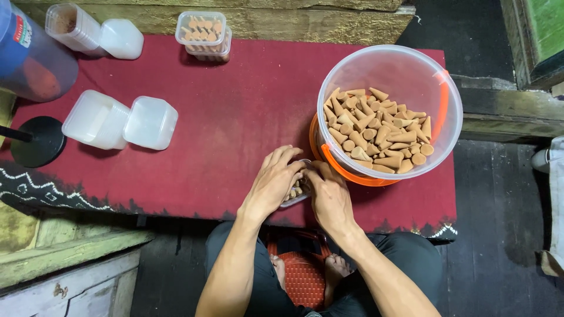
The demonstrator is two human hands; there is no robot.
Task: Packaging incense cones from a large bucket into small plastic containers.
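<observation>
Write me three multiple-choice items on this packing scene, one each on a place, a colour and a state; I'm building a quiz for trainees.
1. Where does the clear round plastic bucket of tan cones stand?
A. on the red cloth's right part
B. on the floor
C. on the wooden ledge

2. What colour is the bucket's handle?
A. blue
B. orange
C. green

3. How is the small clear plastic box at the cloth's near edge?
A. alone, untouched
B. between both hands
C. stacked on another box

Answers: 1 A, the bucket sits on the red cloth. 2 B, an orange band curves along its rim. 3 B, the left hand and right hand close around it.
</observation>
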